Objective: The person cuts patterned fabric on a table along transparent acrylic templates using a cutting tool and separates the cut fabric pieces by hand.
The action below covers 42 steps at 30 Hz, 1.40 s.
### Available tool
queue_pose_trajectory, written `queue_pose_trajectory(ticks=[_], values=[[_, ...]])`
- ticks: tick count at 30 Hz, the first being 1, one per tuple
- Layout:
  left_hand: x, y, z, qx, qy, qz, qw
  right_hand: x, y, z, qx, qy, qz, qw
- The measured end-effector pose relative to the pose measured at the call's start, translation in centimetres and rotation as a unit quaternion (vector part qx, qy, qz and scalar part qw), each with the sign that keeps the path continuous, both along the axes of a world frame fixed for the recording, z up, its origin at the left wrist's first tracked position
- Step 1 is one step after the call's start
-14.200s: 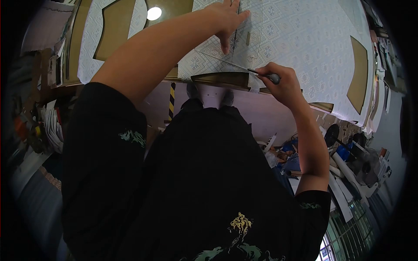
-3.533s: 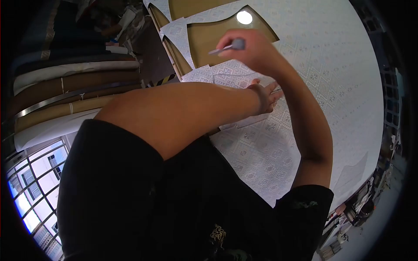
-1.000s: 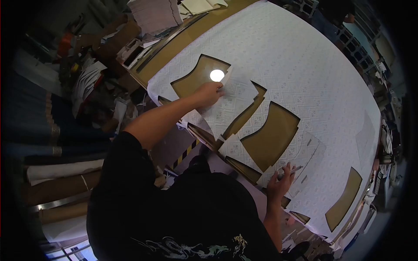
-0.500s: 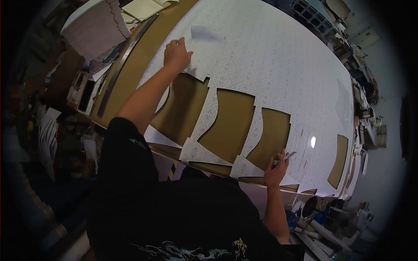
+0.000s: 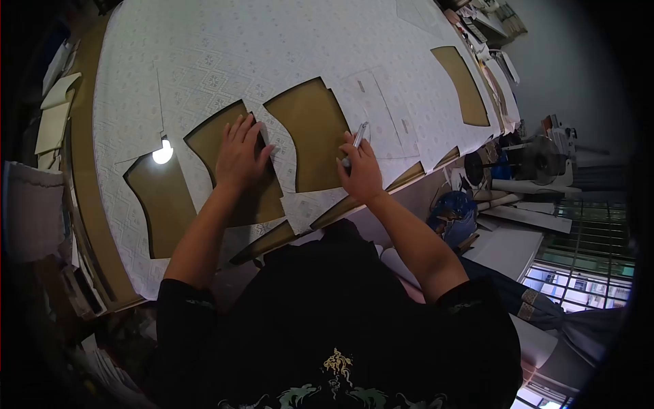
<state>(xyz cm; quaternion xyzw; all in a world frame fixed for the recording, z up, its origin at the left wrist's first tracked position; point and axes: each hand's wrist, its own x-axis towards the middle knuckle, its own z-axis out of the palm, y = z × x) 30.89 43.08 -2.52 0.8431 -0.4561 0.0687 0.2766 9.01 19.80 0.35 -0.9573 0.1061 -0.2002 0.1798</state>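
Note:
White patterned fabric (image 5: 225, 48) covers the table, with several curved openings that bare a brown surface (image 5: 313, 157). My left hand (image 5: 240, 151) rests with spread fingers over the middle opening, its fingertips near the fabric strip to the right. In my right hand (image 5: 361, 170) is a slim silver cutter knife (image 5: 360, 135), its tip pointing up and away from me. That hand is at the right edge of another opening. Just beyond it lies a clear template (image 5: 388, 109) with dark lines and small slots.
A brown board strip (image 5: 83, 129) runs along the table's left side, with cream paper pads (image 5: 56, 126) on it. Stacked sheets (image 5: 34, 204) stand farther left. A fan (image 5: 541, 160) and a blue bag (image 5: 453, 215) are at the right, beyond the table edge.
The view has swung to the right. My left hand has come back from the far fabric and now lies over an opening. My right hand still holds the knife, now closer to the left hand.

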Motion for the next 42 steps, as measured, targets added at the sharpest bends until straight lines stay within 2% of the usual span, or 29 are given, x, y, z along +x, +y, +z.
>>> queue_pose_trajectory(ticks=[2,6,8,10,11,13,14,16,19,20,21,22,25,27,35,42], values=[[0.0,-0.1,0.0,-0.016,-0.011,0.001,1.000,-0.1,-0.2,-0.1,0.011,-0.008,0.000,1.000],[0.2,-1.2,-0.5,-0.033,0.015,0.022,0.999,-2.0,-1.9,-0.7,0.123,-0.032,0.051,0.991],[-1.3,-3.2,0.8,-0.132,0.233,0.173,0.948,-3.1,-3.6,-0.9,0.173,-0.045,0.095,0.979],[-5.0,-6.6,2.5,-0.126,0.189,0.162,0.960,-5.4,-7.2,-0.3,0.109,-0.069,0.118,0.985],[-6.6,-9.0,3.1,-0.132,0.151,0.136,0.970,-6.1,-9.7,-0.4,0.123,-0.074,0.135,0.980],[-9.2,-13.4,2.5,-0.094,0.083,0.090,0.988,-8.6,-14.4,-0.9,0.117,-0.096,0.078,0.985],[-10.0,-15.6,2.1,-0.074,0.080,0.073,0.991,-9.5,-16.8,-0.9,0.131,-0.096,0.089,0.983],[-10.9,-19.5,2.1,-0.044,0.077,0.063,0.994,-10.7,-20.8,-0.8,0.101,-0.073,0.044,0.991],[-10.0,-23.4,3.1,0.003,0.045,0.016,0.999,-11.2,-23.8,-0.7,0.141,-0.029,0.049,0.988],[-9.6,-24.0,3.1,0.064,0.009,0.000,0.998,-11.3,-24.2,-0.6,0.147,-0.027,0.053,0.987],[-9.4,-24.3,2.9,0.125,-0.026,-0.018,0.992,-11.3,-24.5,-0.4,0.139,-0.015,0.088,0.986],[-9.3,-24.3,2.7,0.130,-0.024,-0.015,0.991,-11.3,-24.6,-0.5,0.130,-0.004,0.123,0.984],[-9.3,-23.7,2.4,0.135,-0.026,-0.038,0.990,-11.8,-24.4,-0.9,0.123,-0.007,0.132,0.984],[-9.5,-23.5,2.3,0.106,-0.031,-0.047,0.993,-11.8,-24.3,-0.5,0.127,-0.001,0.135,0.983],[-9.0,-23.5,1.8,0.106,-0.056,-0.062,0.991,-11.6,-23.9,-0.1,0.110,0.021,0.122,0.986],[-8.9,-23.4,1.3,0.083,-0.040,-0.056,0.994,-11.2,-23.8,0.2,0.166,0.031,0.100,0.981]])
